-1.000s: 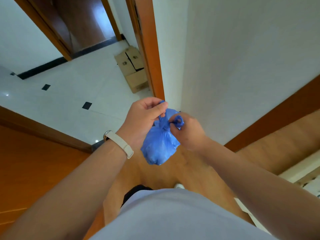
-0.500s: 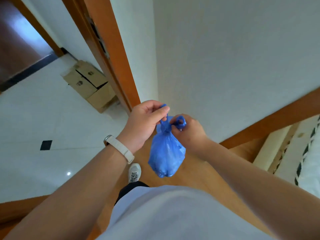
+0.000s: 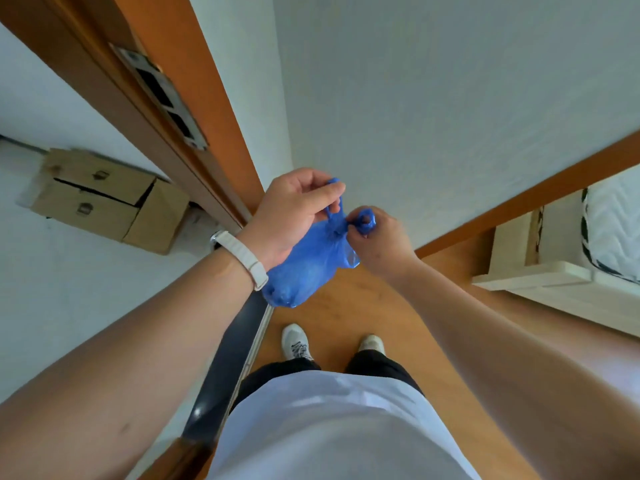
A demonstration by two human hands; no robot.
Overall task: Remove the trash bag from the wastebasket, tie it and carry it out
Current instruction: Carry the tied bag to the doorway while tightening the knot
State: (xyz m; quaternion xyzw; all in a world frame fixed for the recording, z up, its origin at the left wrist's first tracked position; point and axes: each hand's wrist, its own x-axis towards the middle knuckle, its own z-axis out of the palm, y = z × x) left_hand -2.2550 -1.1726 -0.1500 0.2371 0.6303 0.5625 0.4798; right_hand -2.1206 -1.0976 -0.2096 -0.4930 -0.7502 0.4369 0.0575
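Wooden floor (image 3: 363, 306) underfoot, with two white shoes (image 3: 295, 341) planted side by side near its left edge, by the dark threshold strip (image 3: 228, 368). Beyond that strip, white tiled floor (image 3: 69, 289), carrying a cardboard box (image 3: 104, 199) against the wall.

A small blue trash bag (image 3: 304, 268) hangs above the wooden floor (image 3: 349, 306). The left hand (image 3: 294, 213) pinches one twisted end, the right hand (image 3: 377, 240) the other. A cardboard box (image 3: 104, 202) lies beyond the door frame (image 3: 194, 98).
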